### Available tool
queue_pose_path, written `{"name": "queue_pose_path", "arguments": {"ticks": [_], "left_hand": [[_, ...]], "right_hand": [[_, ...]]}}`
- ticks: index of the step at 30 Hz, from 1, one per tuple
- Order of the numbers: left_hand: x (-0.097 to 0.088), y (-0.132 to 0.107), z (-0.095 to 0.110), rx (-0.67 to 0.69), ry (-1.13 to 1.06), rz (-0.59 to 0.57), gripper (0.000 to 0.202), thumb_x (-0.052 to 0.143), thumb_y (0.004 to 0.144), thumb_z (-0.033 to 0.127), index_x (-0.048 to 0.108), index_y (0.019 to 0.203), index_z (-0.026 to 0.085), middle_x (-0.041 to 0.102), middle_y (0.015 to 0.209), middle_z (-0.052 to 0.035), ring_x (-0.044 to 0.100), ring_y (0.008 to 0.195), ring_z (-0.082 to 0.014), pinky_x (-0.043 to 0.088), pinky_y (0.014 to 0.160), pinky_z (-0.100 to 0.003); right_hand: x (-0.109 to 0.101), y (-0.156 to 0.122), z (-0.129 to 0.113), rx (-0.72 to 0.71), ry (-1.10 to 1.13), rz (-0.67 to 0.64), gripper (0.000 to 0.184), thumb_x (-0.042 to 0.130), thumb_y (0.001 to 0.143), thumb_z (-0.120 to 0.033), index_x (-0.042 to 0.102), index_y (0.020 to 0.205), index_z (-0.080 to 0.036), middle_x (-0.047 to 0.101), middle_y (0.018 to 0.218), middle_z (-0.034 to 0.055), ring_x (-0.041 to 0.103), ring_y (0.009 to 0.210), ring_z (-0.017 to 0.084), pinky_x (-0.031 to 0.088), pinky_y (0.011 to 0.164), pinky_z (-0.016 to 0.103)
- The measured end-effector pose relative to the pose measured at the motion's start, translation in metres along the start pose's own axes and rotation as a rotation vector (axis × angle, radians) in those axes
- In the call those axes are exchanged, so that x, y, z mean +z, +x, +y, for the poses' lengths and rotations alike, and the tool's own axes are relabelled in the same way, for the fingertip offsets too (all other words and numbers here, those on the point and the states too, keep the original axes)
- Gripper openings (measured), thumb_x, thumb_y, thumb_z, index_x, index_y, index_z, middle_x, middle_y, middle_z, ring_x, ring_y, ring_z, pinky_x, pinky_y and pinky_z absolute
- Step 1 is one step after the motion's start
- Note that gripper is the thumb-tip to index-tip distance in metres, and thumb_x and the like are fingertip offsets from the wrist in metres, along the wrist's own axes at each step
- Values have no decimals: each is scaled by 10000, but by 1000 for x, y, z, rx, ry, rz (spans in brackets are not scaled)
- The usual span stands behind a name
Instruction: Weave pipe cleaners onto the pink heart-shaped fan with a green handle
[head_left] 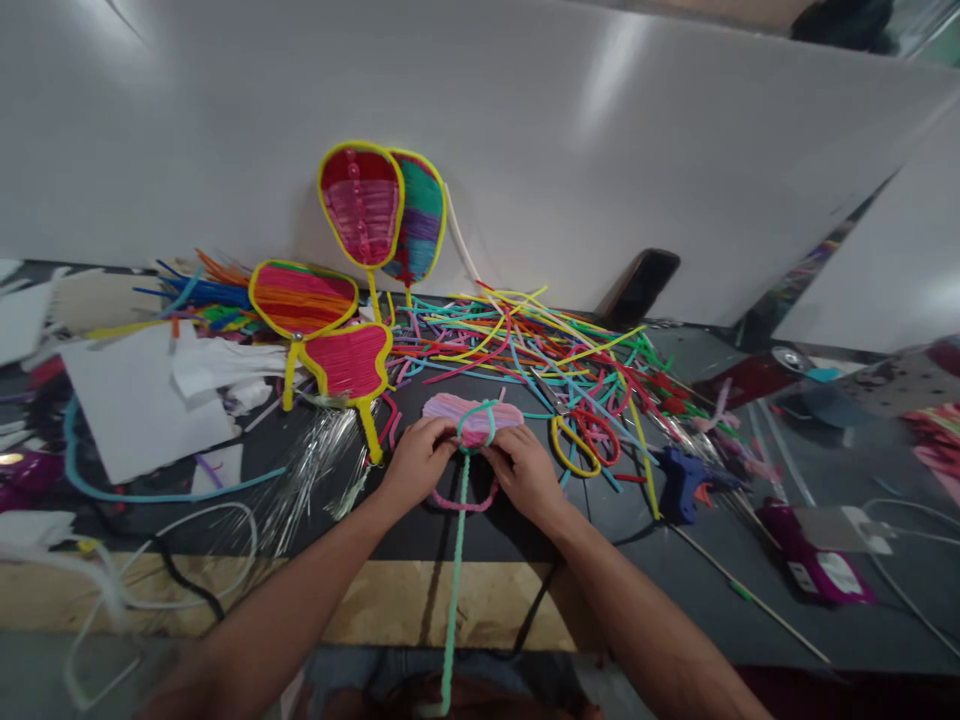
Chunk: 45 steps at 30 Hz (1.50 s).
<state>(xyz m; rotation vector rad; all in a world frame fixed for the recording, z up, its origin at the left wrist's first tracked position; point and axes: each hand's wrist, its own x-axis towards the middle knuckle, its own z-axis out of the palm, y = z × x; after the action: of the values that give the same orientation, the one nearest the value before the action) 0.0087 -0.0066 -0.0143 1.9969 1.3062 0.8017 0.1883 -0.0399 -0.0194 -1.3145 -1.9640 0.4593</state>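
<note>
Both hands pinch the pink woven piece [472, 418] between them, left hand [417, 462] and right hand [525, 472] equally near, while the mint pipe cleaner [454, 570] trails lengthwise toward the body.

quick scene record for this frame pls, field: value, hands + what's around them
left hand: grips the left edge of the pink woven piece
right hand: pinches the piece's right side
mint pipe cleaner: looped over the piece, tail running toward the person
finished fans: four, yellow-rimmed, two leaning on the white board
loose pipe cleaners: multicoloured heap behind the hands
scissors: right of the hands
glue gun: blue, farther right
</note>
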Motion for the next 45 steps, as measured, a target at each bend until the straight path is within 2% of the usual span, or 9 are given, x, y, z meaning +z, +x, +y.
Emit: {"name": "queue_pose_path", "arguments": {"ticks": [6, 13, 18, 21, 24, 30, 34, 37, 45], "left_hand": [[5, -1, -8, -67, -148, 12, 124, 519, 812, 227, 614, 877, 180, 672, 842, -37, 616, 804, -184, 463, 734, -311], [1, -2, 1, 16, 115, 16, 87, 535, 816, 224, 613, 832, 188, 653, 819, -36, 590, 800, -192, 436, 737, -322], [0, -2, 1, 88, 162, -23, 121, 535, 827, 239, 631, 883, 190, 675, 833, -33, 602, 819, -193, 429, 755, -329], [2, -1, -3, 155, 155, -32, 158, 545, 803, 187, 667, 899, 217, 705, 889, -22, 614, 886, -196, 428, 801, -336], [6, -2, -7, 171, 161, 40, 173, 560, 764, 159, 697, 841, 233, 722, 878, -17, 625, 891, -195, 438, 817, -337], [9, -5, 1, 221, 197, 83, 155, 563, 760, 222, 712, 803, 236, 734, 835, -18, 637, 862, -201, 444, 834, -345], [6, -5, 9, 191, 134, 32, 206, 518, 834, 322, 697, 867, 227, 732, 901, -20, 641, 887, -189, 433, 830, -324], [7, -4, 9, 160, 134, 19, 287, 458, 877, 369, 693, 817, 215, 731, 840, -28, 648, 820, -179, 428, 793, -315], [6, -2, 8, 73, 217, 42, 314, 433, 889, 343, 634, 696, 197, 665, 687, -23, 596, 709, -174, 398, 685, -280]], "right_hand": [[-4, -2, 3, 11, 76, -3, 125, 511, 866, -211, 633, 892, -216, 661, 815, 48, 564, 838, 202, 441, 781, 335], [-2, -3, 3, -11, 0, 3, 120, 519, 860, -190, 636, 882, -205, 671, 819, 49, 575, 818, 199, 441, 763, 326], [3, 0, 0, -30, -93, 58, 118, 531, 867, -202, 642, 907, -214, 681, 925, 57, 597, 884, 200, 438, 772, 339], [7, 3, -3, -106, -25, 100, 137, 515, 873, -191, 646, 900, -224, 666, 995, 69, 576, 998, 197, 441, 850, 350], [10, 4, -5, -129, 76, 110, 149, 495, 874, -160, 631, 894, -215, 656, 1027, 82, 563, 1054, 188, 444, 889, 343], [12, 3, -3, -48, 133, 127, 119, 510, 845, -160, 620, 861, -204, 661, 829, 51, 599, 807, 175, 480, 734, 304], [12, 3, -1, -50, 117, 151, 137, 510, 826, -137, 628, 866, -194, 646, 810, 52, 587, 795, 174, 477, 715, 294], [9, 4, -1, -49, 105, 154, 113, 528, 834, -172, 637, 858, -193, 644, 790, 49, 583, 781, 174, 478, 713, 295], [-12, -5, -4, 15, 66, 91, 156, 526, 849, -183, 666, 913, -202, 667, 833, 64, 601, 818, 185, 486, 750, 312]]}}
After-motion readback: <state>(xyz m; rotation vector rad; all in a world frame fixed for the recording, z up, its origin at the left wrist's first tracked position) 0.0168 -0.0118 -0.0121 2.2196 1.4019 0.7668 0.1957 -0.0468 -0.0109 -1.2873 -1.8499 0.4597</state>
